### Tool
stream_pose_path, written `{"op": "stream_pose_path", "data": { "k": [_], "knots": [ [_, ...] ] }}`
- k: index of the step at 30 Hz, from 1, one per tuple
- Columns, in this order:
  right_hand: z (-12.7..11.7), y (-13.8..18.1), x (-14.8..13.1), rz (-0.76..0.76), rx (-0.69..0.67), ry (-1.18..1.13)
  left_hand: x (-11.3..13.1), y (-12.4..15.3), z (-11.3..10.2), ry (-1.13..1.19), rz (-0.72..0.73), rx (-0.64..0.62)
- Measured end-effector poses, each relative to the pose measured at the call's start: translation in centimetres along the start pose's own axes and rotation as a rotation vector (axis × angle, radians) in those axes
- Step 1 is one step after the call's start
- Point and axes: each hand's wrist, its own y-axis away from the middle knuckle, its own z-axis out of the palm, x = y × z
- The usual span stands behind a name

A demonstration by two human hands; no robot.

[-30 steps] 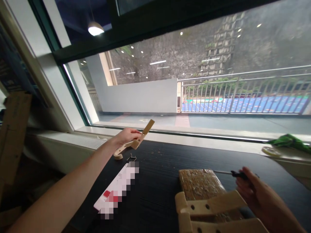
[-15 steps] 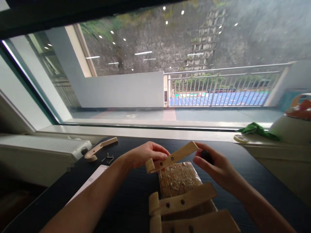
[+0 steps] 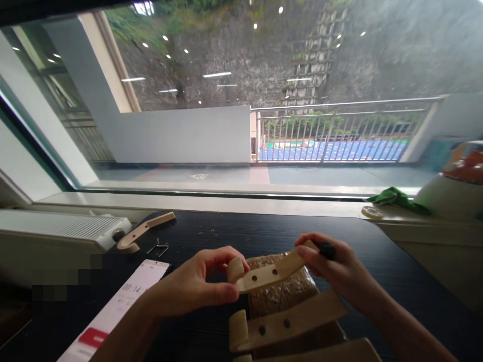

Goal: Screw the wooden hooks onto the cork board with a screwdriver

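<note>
A pale wooden strip with a hooked end and two holes (image 3: 264,275) is held up between my hands. My left hand (image 3: 206,276) pinches it at the hooked end. At the other end, the thumb and fingers of my right hand (image 3: 337,259) grip the strip. A short black object (image 3: 326,250), its kind unclear, also sits in the right hand. Below lies a brown block wrapped in clear plastic (image 3: 279,297). Resting on that block is a similar hooked strip (image 3: 305,317), with another wooden strip (image 3: 332,353) cut off by the bottom edge.
Another hooked strip (image 3: 151,223) lies at the dark table's back left, near several small metal pieces (image 3: 160,247). A phone (image 3: 124,296) lies left, partly behind my forearm. A radiator (image 3: 64,229) borders the table. On the sill are a green cloth (image 3: 400,199) and tape roll (image 3: 373,211).
The held strip has come lower and nearer. My left hand has shifted to its hooked end, and my right fingers now close on the other end. The view has moved, uncovering more of the phone.
</note>
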Motion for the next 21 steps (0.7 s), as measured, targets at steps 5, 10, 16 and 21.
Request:
{"op": "stream_pose_path", "data": {
  "k": [5, 10, 16, 21],
  "knots": [
    [-0.3, -0.3, 0.6, 0.021, -0.011, 0.021, -0.1, -0.1, 0.0, -0.196, -0.005, 0.039],
    [-0.6, 0.0, 0.1, -0.009, 0.028, 0.051, -0.2, 0.2, -0.1, -0.254, 0.022, 0.084],
    [-1.2, 0.1, -0.5, -0.005, 0.009, 0.087, 0.0, 0.1, -0.1, -0.292, -0.011, 0.075],
    [-1.3, -0.1, -0.1, -0.028, -0.029, 0.127, 0.1, 0.0, -0.1, -0.254, -0.039, 0.042]
  ]
}}
